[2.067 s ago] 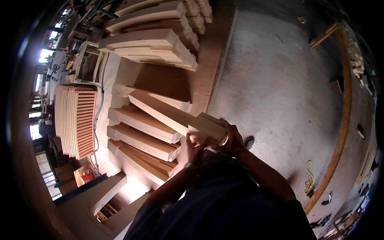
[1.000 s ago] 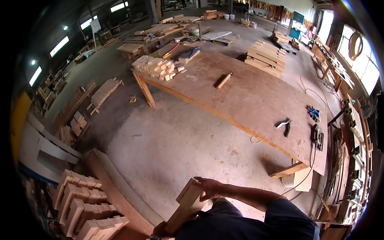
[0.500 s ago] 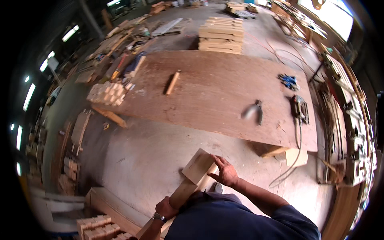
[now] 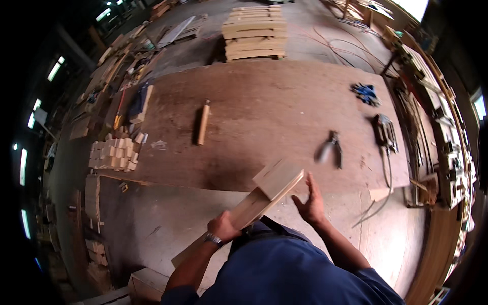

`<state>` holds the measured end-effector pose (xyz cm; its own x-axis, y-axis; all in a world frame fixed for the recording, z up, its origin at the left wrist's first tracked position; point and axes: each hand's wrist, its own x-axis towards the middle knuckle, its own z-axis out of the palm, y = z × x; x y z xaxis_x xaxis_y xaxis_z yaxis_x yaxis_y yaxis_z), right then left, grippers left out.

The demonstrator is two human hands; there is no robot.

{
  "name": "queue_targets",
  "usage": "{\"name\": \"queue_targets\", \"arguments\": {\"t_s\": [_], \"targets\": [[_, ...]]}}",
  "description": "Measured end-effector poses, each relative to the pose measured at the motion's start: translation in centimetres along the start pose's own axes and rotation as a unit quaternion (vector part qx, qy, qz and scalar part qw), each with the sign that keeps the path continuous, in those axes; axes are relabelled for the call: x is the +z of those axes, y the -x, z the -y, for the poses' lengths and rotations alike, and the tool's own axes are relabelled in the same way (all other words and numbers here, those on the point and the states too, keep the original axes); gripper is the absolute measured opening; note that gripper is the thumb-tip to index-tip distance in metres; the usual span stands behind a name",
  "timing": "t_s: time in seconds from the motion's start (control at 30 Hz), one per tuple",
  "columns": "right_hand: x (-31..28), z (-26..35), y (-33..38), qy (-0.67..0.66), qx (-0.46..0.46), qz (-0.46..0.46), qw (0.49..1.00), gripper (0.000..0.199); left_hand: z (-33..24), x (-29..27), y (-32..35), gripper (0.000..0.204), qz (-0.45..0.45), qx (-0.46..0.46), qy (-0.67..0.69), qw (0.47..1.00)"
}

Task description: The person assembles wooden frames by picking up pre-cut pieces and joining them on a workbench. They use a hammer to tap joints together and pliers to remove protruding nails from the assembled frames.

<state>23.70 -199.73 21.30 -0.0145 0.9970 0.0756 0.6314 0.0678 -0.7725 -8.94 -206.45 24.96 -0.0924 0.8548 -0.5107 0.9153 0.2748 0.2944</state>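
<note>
Well, the left hand [image 4: 223,227] clasps a wooden beam [image 4: 254,203] — the right hand [image 4: 311,206], fingers spread, hangs beside its far end.

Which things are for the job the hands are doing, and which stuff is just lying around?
In the job:
wooden beam, gripped by the left hand
right hand, open beside the beam's wider end

Seemingly just lying about on the table:
pliers
corded tool
blue bundle
wooden stick
small wood blocks
</note>
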Motion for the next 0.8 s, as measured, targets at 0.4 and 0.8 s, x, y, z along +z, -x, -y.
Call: {"name": "queue_targets", "arguments": {"t_s": [0.4, 0.8], "targets": [[4.7, 1.5, -4.3, 0.069, 0.102, 0.124, 0.985, 0.085, -2.3, -7.6, -24.5, 0.056, -0.133, 0.072, -0.03, 0.988], [2.6, -4.3, -10.3, 0.191, 0.055, 0.222, 0.955, 0.074, -1.4, -2.1, -29.5, 0.092, -0.229, 0.133, 0.005, 0.964]]}}
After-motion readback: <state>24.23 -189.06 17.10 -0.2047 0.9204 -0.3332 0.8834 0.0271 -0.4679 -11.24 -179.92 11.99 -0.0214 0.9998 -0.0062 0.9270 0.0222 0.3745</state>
